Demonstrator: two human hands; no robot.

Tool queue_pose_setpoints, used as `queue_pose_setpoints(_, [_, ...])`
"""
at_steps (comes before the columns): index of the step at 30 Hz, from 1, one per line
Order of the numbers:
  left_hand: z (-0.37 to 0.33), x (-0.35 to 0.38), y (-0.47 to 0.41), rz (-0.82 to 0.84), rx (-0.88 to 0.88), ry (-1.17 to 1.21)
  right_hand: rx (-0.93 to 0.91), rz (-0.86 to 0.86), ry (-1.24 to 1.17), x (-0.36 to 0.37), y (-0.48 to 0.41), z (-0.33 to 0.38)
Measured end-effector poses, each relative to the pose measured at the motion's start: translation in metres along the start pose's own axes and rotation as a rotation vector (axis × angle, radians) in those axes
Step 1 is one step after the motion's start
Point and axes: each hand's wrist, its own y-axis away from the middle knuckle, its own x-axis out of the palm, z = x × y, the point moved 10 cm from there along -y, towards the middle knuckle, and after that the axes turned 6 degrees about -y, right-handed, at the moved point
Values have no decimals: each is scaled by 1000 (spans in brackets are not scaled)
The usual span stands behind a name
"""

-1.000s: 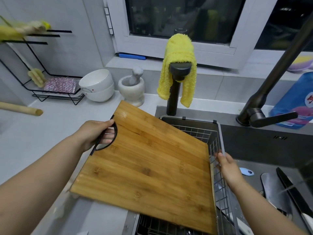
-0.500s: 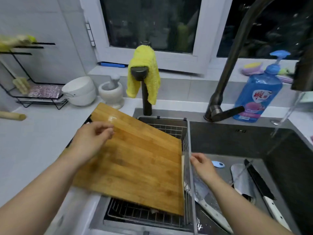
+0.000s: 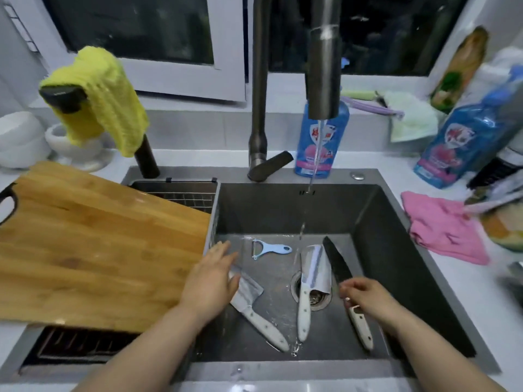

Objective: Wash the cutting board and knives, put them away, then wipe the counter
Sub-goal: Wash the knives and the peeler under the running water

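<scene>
The wooden cutting board (image 3: 99, 250) lies tilted over the wire basket (image 3: 184, 193) on the left of the sink (image 3: 283, 207). Three white-handled knives lie on the sink floor: a cleaver (image 3: 249, 295) at left, a wide-bladed knife (image 3: 314, 267) over the drain, and a black-bladed knife (image 3: 336, 264) at right. My left hand (image 3: 210, 281) hovers flat over the cleaver's blade, fingers straight. My right hand (image 3: 368, 295) is over the black knife where blade meets handle, fingers loosely bent, and the knife lies flat.
Water runs from the faucet (image 3: 322, 66) into the sink. A blue peeler (image 3: 271, 248) lies on the sink floor. A yellow cloth (image 3: 104, 94) hangs at back left. Soap bottles (image 3: 322, 142) and a pink cloth (image 3: 444, 227) sit behind and right.
Both hands let go of the cutting board, which now rests on the basket, and moved right into the sink over the knives. My view swung right.
</scene>
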Motion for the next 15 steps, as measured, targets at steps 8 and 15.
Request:
queue_pose_setpoints(8, [12,10,-7,-82,-82,-111,129,46,306,-35,-59,-47])
queue_pose_setpoints(15, [26,18,-17,-51,-138,-64,242,32,380,-30,-94,-63])
